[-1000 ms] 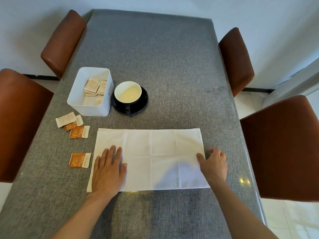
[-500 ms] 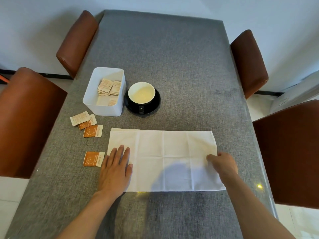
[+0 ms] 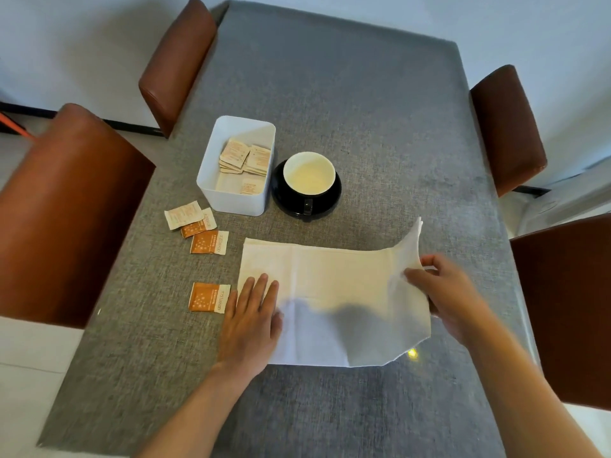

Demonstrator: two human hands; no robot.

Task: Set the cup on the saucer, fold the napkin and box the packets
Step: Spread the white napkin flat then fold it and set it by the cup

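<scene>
A white napkin lies spread on the grey table. My left hand presses flat on its near left corner, fingers apart. My right hand pinches the napkin's right edge and holds it raised off the table, so the right end stands up and curls leftward. Beyond the napkin a white-lined cup stands on a black saucer. A white box to its left holds several packets. Loose packets lie on the table left of the napkin: an orange one near my left hand, and three more near the box.
The grey table is ringed by brown chairs: two on the left, two on the right. The table's near edge lies below my forearms.
My right hand has closed on the napkin's right edge and lifted it up and leftward. My left hand stays pressed on the left end. The camera has shifted.
</scene>
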